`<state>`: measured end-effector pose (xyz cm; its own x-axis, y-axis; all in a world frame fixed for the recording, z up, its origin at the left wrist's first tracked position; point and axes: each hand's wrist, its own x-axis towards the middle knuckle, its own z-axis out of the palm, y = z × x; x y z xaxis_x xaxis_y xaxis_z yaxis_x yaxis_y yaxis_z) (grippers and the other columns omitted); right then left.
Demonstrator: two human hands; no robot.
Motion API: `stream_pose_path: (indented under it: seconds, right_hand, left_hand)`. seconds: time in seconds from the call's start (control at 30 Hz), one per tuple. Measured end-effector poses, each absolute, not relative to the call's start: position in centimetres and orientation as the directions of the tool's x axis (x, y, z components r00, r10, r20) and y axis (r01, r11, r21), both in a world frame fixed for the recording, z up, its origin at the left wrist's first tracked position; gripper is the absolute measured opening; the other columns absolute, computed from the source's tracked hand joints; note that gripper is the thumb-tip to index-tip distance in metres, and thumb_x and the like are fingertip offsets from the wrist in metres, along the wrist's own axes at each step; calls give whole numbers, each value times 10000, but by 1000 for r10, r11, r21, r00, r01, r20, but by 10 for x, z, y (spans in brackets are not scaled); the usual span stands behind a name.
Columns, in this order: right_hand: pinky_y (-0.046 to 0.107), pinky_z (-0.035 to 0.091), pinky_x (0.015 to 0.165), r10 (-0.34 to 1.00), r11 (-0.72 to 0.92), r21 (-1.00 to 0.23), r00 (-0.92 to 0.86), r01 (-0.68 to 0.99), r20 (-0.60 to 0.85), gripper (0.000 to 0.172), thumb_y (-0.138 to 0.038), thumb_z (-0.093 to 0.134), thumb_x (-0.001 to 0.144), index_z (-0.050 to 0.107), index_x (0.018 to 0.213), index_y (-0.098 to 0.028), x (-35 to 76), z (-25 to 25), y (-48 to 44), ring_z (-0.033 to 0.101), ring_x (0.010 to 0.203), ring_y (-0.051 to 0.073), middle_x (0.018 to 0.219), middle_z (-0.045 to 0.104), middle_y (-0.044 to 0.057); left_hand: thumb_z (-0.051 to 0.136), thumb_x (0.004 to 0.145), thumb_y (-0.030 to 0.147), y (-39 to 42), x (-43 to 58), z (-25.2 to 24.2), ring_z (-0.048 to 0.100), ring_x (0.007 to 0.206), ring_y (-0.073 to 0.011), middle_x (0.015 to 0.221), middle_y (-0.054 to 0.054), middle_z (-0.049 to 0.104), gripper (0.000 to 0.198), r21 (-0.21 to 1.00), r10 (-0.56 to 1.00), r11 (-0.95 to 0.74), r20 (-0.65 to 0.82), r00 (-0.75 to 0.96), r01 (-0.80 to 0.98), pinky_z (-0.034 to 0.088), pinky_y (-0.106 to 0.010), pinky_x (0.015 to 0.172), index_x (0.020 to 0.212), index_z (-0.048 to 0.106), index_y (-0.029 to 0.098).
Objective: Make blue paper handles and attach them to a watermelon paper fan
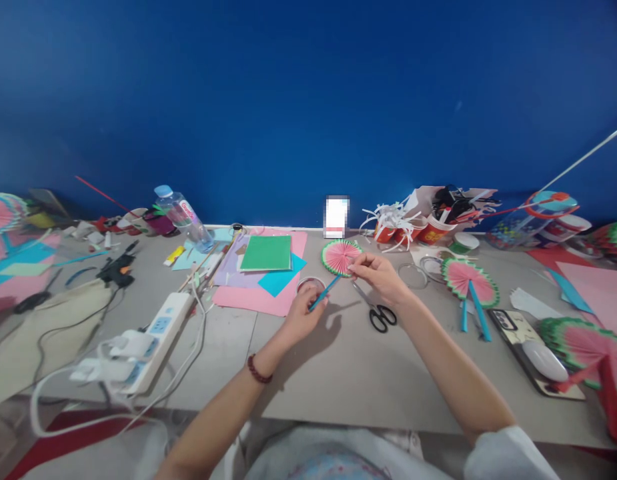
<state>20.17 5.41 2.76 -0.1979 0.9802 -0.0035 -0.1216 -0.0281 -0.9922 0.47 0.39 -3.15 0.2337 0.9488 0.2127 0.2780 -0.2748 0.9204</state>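
left hand (pixel 301 315) is closed around the lower end of a blue stick (pixel 325 291), fingers curled tight on it. the stick runs up and right to a small paper fan (pixel 339 257), pink with a green rim, opened into a full round. right hand (pixel 381 277) has thumb and fingertips pinched together on the fan's right edge, so both hands are clamped on the same piece. the fan is held over the grey table (pixel 338 380), towards the back middle, just right of some coloured paper sheets (pixel 267 253). black scissors (pixel 381 315) lie flat on the table by the right wrist.

containers, left to right:
- a clear water bottle (pixel 183 217) sits tilted at the back left, can't tell how much is in it.
- right of the fan, red paper cups (pixel 395 233) are stuffed with curly white paper strips.
- the next red cup (pixel 433 231) has pens or tools sticking out.
- further right a clear jar (pixel 513 230) has colourful bits inside, too small to tell what.

both forearms come in from the bottom edge and angle towards each other. the left wrist has a dark bead bracelet (pixel 258 370), and the right forearm is bare up to a white sleeve (pixel 508 447).
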Motion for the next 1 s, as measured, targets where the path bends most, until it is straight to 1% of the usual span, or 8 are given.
stream_pose_path:
  seconds: [0.13,0.27,0.37,0.5,0.67,0.77,0.9,1.0]
  right_hand:
    - [269,434,602,977,15,-995,-210,-102,36,244,-332,756,628,560,609,-188,200,28,49,537,564,107,601,615,-12]
    - [258,436,591,956,22,-997,-289,-77,44,218,-311,737,656,558,635,-187,194,26,42,553,577,109,626,623,-11]
    - [254,435,583,942,-19,-998,-337,-60,2,226,-304,742,646,548,637,-188,187,23,37,557,575,109,623,617,-15]
    - [255,432,584,926,-42,-997,-376,-70,-13,225,-319,736,655,550,655,-192,179,17,35,548,567,108,618,612,-18]
    - [265,428,601,920,-23,-997,-392,-69,6,207,-343,719,689,575,685,-195,176,13,34,555,599,121,635,612,-13]
    - [263,414,622,924,7,-1000,-382,-25,16,184,-354,703,710,618,706,-191,176,15,33,537,625,118,674,609,-11]
    - [264,398,653,929,38,-999,-367,4,34,185,-376,670,733,646,706,-195,174,17,33,524,682,125,717,600,-10]
    - [269,391,651,938,115,-992,-335,48,93,189,-373,644,755,638,687,-197,174,16,33,519,693,132,720,589,-6]
  left_hand:
    - [542,811,433,9,4,-31,407,441,-64,627,12,497,329,998,966,52,-41,256,-35,317,-204,418,949,671,163]
    - [644,727,439,7,4,-30,463,428,-71,578,20,523,371,963,952,221,-179,250,-152,355,-204,425,965,695,159]
    - [720,663,393,6,4,-28,538,554,-101,670,-16,603,310,953,967,228,-198,159,-201,429,-215,509,881,726,173]
    - [755,639,343,8,5,-28,587,716,-129,879,-56,670,269,954,983,169,-143,118,-249,416,-195,533,849,729,177]
    - [780,624,308,9,6,-30,598,633,-115,767,-28,670,359,938,984,151,-112,138,-311,400,-188,480,940,675,173]
    - [793,608,321,9,5,-30,642,635,-150,694,-13,665,369,918,982,180,-150,110,-354,421,-197,467,908,647,162]
    - [756,652,379,10,4,-29,690,772,-209,820,-59,710,334,856,970,242,-216,110,-457,509,-252,605,869,662,144]
    - [737,676,381,11,3,-28,689,807,-209,880,-78,722,329,823,967,253,-219,128,-508,521,-274,688,889,692,135]
